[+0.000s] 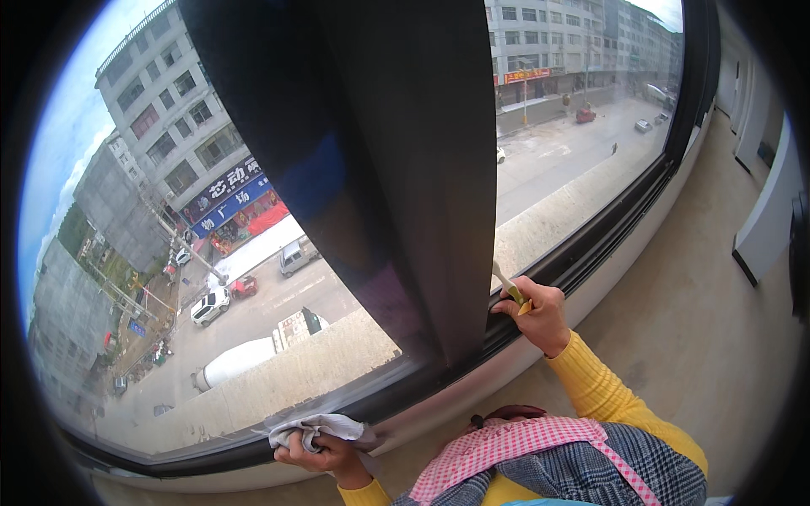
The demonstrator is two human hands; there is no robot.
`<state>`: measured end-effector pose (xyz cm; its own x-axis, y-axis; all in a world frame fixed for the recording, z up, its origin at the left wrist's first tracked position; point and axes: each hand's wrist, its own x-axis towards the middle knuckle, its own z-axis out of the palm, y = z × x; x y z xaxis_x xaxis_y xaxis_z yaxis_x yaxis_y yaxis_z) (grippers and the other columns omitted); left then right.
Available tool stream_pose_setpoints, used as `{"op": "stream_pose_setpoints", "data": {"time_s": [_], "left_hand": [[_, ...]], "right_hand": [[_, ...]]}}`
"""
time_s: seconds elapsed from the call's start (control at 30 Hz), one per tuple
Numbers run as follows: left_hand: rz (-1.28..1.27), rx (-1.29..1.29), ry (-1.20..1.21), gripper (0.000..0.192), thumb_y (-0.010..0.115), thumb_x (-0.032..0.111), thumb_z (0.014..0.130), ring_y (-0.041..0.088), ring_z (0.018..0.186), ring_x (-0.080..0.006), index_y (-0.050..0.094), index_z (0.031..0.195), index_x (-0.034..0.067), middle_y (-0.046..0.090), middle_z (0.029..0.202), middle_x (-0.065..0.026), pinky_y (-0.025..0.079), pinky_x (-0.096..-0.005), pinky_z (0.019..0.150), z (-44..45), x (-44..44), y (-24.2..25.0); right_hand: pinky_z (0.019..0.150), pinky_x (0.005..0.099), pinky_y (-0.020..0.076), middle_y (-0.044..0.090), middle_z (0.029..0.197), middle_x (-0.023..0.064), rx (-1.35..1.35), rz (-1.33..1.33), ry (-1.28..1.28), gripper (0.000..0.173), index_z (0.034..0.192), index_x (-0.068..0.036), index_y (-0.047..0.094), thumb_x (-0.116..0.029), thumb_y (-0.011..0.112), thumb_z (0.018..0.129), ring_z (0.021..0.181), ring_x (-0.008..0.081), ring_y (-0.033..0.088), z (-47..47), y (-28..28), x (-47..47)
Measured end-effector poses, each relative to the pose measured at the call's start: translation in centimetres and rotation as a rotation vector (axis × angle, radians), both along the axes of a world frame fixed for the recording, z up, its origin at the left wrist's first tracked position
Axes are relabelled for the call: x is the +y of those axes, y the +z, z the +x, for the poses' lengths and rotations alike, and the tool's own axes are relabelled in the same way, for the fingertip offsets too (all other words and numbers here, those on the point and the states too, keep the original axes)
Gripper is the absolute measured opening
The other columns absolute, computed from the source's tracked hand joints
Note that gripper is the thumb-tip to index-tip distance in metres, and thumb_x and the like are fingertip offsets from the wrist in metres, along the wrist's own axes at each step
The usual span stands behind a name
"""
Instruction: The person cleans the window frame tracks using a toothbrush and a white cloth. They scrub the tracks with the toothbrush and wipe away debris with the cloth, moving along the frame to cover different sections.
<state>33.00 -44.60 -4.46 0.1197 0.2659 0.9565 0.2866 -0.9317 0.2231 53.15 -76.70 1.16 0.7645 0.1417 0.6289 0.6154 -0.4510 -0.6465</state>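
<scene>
My left hand point(316, 450) grips a crumpled grey cloth point(326, 428) at the lower edge of the left window pane, over the dark frame point(240, 456). My right hand point(538, 313) is shut on a small tool with a yellow-green handle point(516, 294), whose pale end points up towards the glass. Its exact kind cannot be told. The fingers of that hand are close to the window track point(569, 256), beside the wide dark upright of the frame point(443, 158).
A light sill ledge point(544, 215) runs outside the glass, above a street with vehicles and buildings. Below the frame is a pale inner wall point(607, 303). White wall parts point(769, 209) stand on the floor point(671, 354) to the right.
</scene>
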Motion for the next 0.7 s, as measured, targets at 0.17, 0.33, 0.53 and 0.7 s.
{"op": "stream_pose_setpoints", "data": {"time_s": [0.17, 0.33, 0.53, 0.7], "left_hand": [[0.013, 0.002, -0.011, 0.019, 0.049, 0.008, 0.087, 0.048, 0.093, -0.0368, 0.053, 0.103, -0.002, 0.046, 0.095, -0.0171, 0.042, -0.0485, 0.084, 0.0, 0.4, -0.2], [0.007, -0.005, -0.024, 0.019, 0.049, 0.008, 0.088, 0.048, 0.093, -0.0374, 0.052, 0.102, -0.002, 0.046, 0.095, -0.0177, 0.043, -0.0491, 0.084, 0.1, 0.3, -0.2], [0.040, -0.047, -0.002, 0.018, 0.049, 0.010, 0.088, 0.045, 0.084, -0.0344, 0.053, 0.103, 0.003, 0.051, 0.092, -0.0142, 0.040, -0.0478, 0.077, 0.6, 0.0, 0.4], [0.015, -0.037, -0.030, 0.020, 0.049, 0.008, 0.089, 0.050, 0.091, -0.0371, 0.054, 0.106, -0.003, 0.047, 0.097, -0.0188, 0.044, -0.0485, 0.082, 0.5, 0.3, -0.5]], "right_hand": [[0.051, 0.0282, 0.0454, 0.060, 0.063, 0.0072, 0.010, 0.047, 0.000, 0.026, 0.085, -0.007, 0.067, -0.015, 0.088, 0.073, 0.051, 0.0173, 0.056, 1.0, -0.2, -1.1], [0.053, 0.0235, 0.0441, 0.058, 0.060, 0.0043, 0.048, 0.050, -0.003, 0.024, 0.083, -0.004, 0.065, -0.009, 0.087, 0.074, 0.053, 0.0087, 0.053, 2.2, -0.4, -3.0], [0.067, 0.0192, 0.0531, 0.065, 0.070, -0.0012, 0.145, 0.341, 0.088, 0.013, 0.087, 0.001, 0.064, -0.001, 0.077, 0.086, 0.071, 0.0036, 0.063, 5.3, -0.9, -7.5], [0.068, 0.0206, 0.0539, 0.067, 0.070, 0.0020, 0.088, 0.287, 0.021, 0.012, 0.090, 0.001, 0.065, -0.005, 0.075, 0.089, 0.072, 0.0054, 0.066, 4.6, -1.4, -7.2]]}}
